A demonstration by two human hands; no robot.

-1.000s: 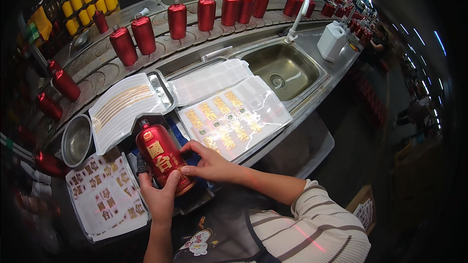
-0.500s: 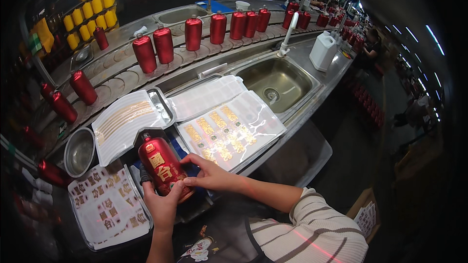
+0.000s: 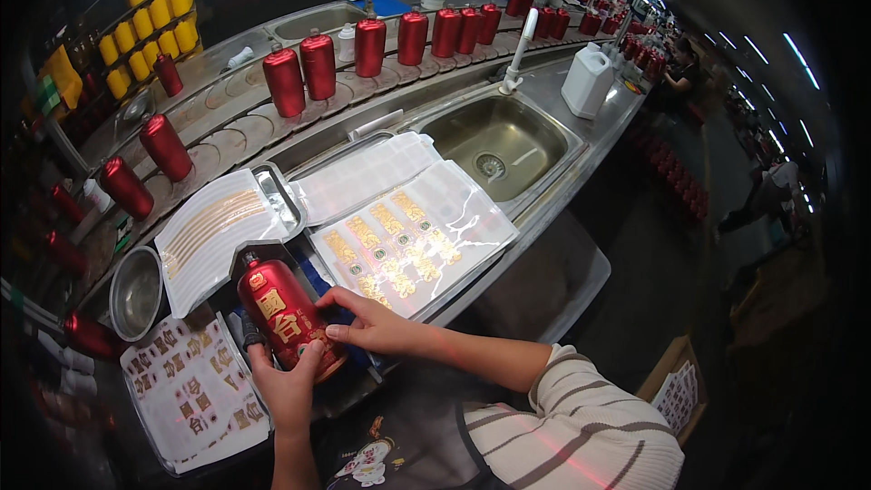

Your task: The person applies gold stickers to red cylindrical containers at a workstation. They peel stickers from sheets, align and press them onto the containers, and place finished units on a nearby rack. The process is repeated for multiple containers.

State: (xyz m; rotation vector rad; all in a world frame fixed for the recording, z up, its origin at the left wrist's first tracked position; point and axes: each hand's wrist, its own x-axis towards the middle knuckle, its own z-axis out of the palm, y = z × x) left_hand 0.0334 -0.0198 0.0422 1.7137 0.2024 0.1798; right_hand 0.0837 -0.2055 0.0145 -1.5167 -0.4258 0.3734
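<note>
A red bottle (image 3: 288,301) with gold lettering lies tilted in a dark cradle in front of me, its neck pointing away. My left hand (image 3: 288,388) grips its lower left side, thumb across the front and the other fingers partly hidden behind it. A dark piece (image 3: 250,330) sits by the left fingertips; I cannot tell whether it is worn or part of the cradle. From the right, my right hand (image 3: 374,323) touches the bottle's lower right side with thumb and forefinger. Left of the bottle, a sheet of gold and brown character stickers (image 3: 192,390) lies on a tray.
Beyond the bottle are a sheet of gold stickers (image 3: 399,249), a white sheet with curved tan strips (image 3: 213,229) and a metal bowl (image 3: 138,290). Red bottles (image 3: 370,47) stand along a curved conveyor (image 3: 238,147). To the right are a sink (image 3: 508,150) and a white jug (image 3: 588,82).
Bottles on the conveyor have moved along to the right, uncovering a small white bottle behind them. My view has shifted slightly. Both hands stay at the red bottle, with thumbs near each other.
</note>
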